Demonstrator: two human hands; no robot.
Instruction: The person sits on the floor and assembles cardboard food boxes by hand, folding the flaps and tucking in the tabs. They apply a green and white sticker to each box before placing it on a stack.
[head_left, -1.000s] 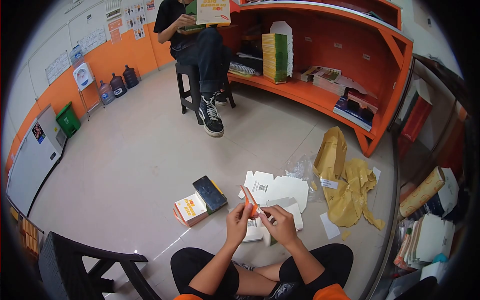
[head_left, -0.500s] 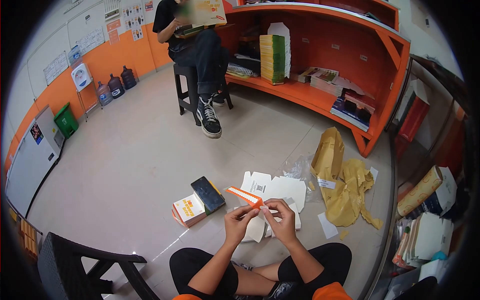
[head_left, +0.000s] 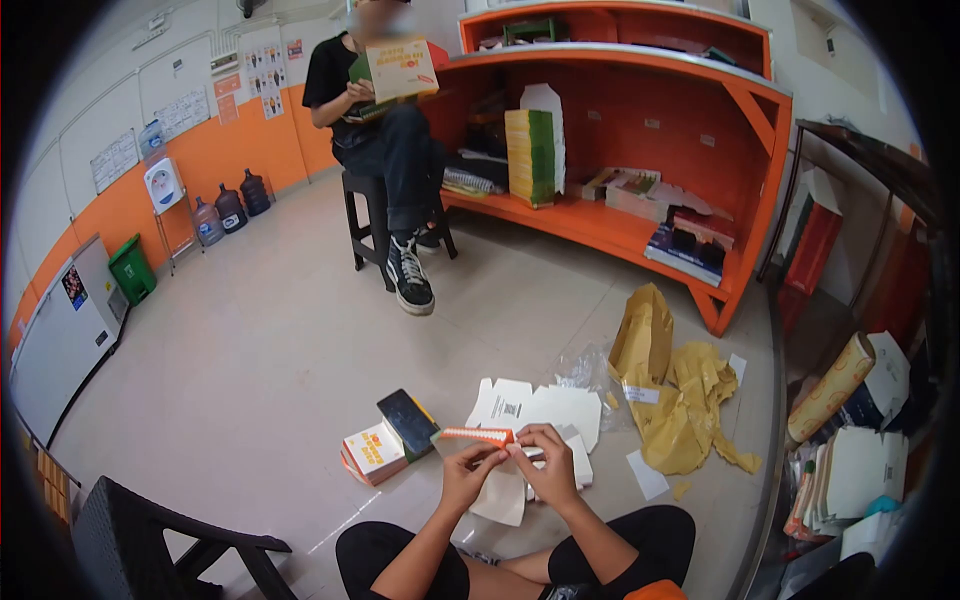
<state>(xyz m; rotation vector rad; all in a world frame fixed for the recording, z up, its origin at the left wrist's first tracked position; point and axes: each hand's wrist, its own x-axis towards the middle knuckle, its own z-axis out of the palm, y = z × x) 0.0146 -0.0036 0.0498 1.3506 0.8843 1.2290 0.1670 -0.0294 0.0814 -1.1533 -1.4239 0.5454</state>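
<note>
My left hand (head_left: pixel 470 474) and my right hand (head_left: pixel 546 462) meet in front of me, above the floor. Both are closed on a paperboard carton (head_left: pixel 478 435) with an orange edge and a white scalloped strip. The fingertips pinch its orange corner, and part of the carton is hidden behind the hands. Beneath and behind them lie flat white carton blanks (head_left: pixel 545 408), one printed with a small square code. Left of my hands is a stack of folded cartons (head_left: pixel 372 450) with orange and yellow lettering. A dark phone (head_left: pixel 408 420) rests against the stack's right side.
Torn brown wrapping paper (head_left: pixel 665 400) and clear plastic lie to the right. A black stool (head_left: pixel 130 540) stands at my left. Ahead, a seated person (head_left: pixel 385 130) holds a similar carton beside an orange shelf (head_left: pixel 620 235) bearing stacked cartons.
The view has tilted up slightly. The carton in my hands has turned, its strip now nearly level. The seated person's carton has come lower and swung round.
</note>
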